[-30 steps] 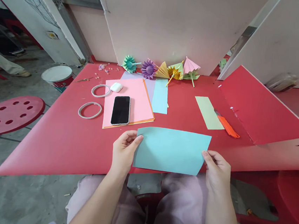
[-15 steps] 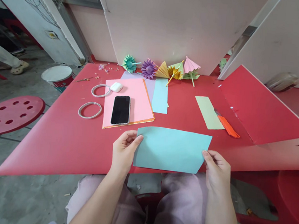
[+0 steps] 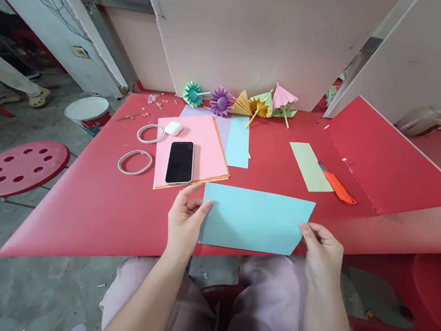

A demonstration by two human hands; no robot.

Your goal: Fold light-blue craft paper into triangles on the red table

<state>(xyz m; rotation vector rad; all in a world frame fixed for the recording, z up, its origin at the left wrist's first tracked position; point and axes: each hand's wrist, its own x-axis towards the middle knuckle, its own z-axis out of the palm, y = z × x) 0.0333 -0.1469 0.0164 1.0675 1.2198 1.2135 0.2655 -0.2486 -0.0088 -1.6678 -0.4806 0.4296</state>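
Note:
A light blue sheet of paper [image 3: 252,219] is held just above the near edge of the red table [image 3: 95,210]. My left hand [image 3: 184,224] pinches its left edge, thumb on top and fingers curled behind. Along the right lower corner my right hand [image 3: 320,250] grips the same sheet with fingers closed. Behind the left hand lies a black phone [image 3: 180,162] on a pink sheet [image 3: 207,146] stacked over orange paper.
White earbud case [image 3: 173,128], two tape rings [image 3: 135,162], a blue sheet [image 3: 238,141], a green strip [image 3: 310,167] and an orange cutter [image 3: 339,189] lie on the table. Folded paper umbrellas [image 3: 245,103] line the back wall. A red stool [image 3: 19,168] stands left.
The blue sheet and both hands have shifted slightly away from me toward the table; the left fingers now spread a little nearer the phone. A person's foot at far left moved.

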